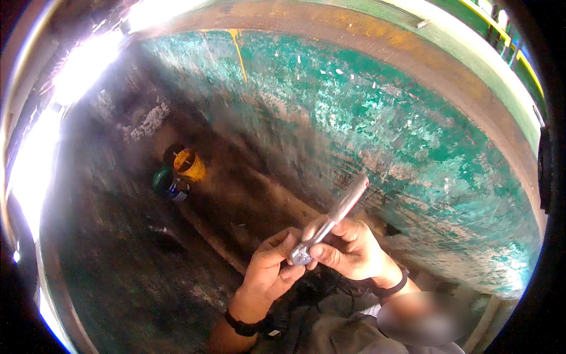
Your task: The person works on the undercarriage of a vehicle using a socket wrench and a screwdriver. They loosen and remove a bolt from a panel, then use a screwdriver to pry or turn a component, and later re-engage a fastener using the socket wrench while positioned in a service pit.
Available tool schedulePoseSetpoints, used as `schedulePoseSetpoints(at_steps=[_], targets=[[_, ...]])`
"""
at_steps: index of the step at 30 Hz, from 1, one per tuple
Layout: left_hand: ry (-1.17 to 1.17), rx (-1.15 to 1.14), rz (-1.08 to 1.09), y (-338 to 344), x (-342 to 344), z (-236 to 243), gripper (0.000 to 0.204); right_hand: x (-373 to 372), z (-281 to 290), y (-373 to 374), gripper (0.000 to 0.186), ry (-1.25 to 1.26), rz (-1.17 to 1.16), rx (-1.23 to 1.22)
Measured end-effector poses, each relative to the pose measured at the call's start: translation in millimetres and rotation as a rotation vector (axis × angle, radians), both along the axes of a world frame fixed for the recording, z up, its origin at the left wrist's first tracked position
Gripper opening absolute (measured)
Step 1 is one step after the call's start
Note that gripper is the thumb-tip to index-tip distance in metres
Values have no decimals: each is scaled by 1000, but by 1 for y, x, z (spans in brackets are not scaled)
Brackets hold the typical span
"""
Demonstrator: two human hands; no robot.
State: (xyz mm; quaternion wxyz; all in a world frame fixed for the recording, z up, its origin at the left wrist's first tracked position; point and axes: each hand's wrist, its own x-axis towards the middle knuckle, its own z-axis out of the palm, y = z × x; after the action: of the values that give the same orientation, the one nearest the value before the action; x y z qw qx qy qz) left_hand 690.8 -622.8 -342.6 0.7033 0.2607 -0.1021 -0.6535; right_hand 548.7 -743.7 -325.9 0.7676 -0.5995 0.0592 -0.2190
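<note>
A metal ratchet wrench (345,207) is held up in front of me, its round head low and its handle slanting up to the right. My left hand (272,264) grips the round head from the left, fingers closed around its edge. My right hand (352,248) pinches the shank just above the head, with the thumb across the near side. Both hands meet at the head, and part of its underside is hidden by fingers. A dark band circles each wrist.
I am in a deep pit with worn green-painted walls (407,118). A yellow bucket (190,166) stands on the dark floor at the far left, beside a dark green round object (162,179). A brown ledge (377,38) runs along the wall's top.
</note>
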Motion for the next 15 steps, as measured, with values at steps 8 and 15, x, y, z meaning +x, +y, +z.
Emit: schedulePoseSetpoints(at_steps=[8, 15], targets=[[151, -44, -15, 7, -7, -13, 33, -7, 3, -2, 29, -34, 39, -178], [179, 3, -79, 11, -6, -16, 31, -6, 10, -10, 23, -56, -68, -489]])
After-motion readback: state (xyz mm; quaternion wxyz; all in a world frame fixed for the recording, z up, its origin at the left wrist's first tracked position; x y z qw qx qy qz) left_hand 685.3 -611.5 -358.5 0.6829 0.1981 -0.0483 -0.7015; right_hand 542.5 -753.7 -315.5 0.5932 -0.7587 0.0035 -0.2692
